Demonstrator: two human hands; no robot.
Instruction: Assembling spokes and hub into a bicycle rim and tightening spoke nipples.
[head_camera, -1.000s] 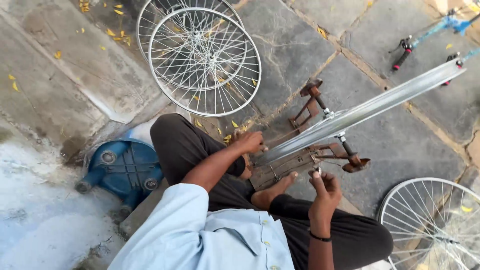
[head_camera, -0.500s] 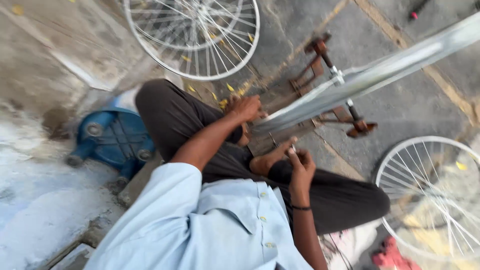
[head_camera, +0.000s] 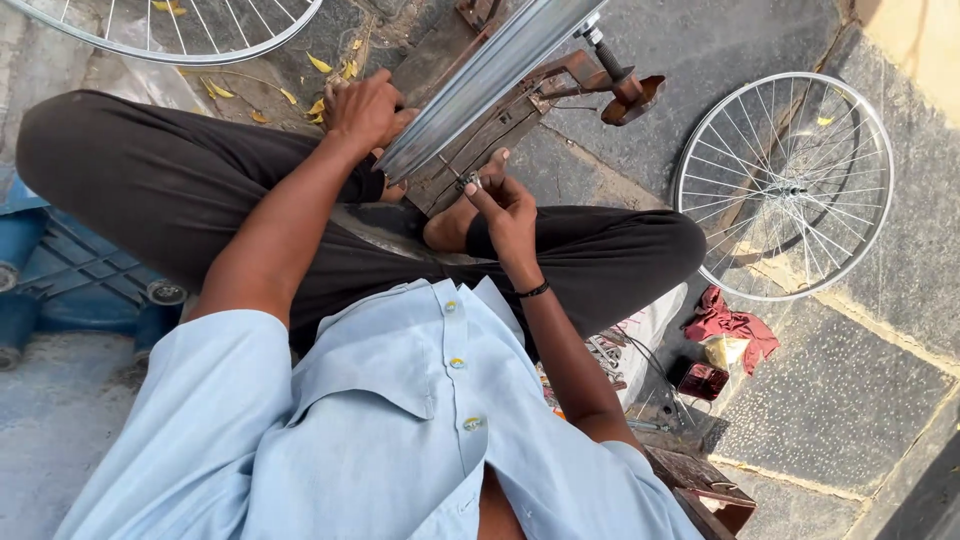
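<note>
The view has swung in closer since a second ago: the person, who sits cross-legged on the paving, now fills the lower part of the picture, and the rim (head_camera: 490, 75) runs steeply from the upper middle down toward the knees instead of stretching flat across to the right. The hands themselves have hardly shifted on it — so the work looks to be at the same spot on the rim as before.

The left hand (head_camera: 365, 110) lies curled over the rim's lower end, a holding grip that steadies it against the rusty stand (head_camera: 560, 85). The right hand (head_camera: 505, 205) sits just below the rim with its fingers pinched narrow on a small metal piece (head_camera: 470, 182). It is too small to tell whether it is a nipple or a tool. A second ago that hand was a little lower and farther from the rim; now its fingertips are almost touching the underside — a sign, in my judgement, that the piece is being brought up to the rim.

Off to the right a spoked wheel (head_camera: 785, 185) lies flat on the stone, with a red rag (head_camera: 725, 322) near it. Another wheel (head_camera: 170, 30) shows at the top left edge, and a blue crate (head_camera: 70, 280) lies beside the left knee.
</note>
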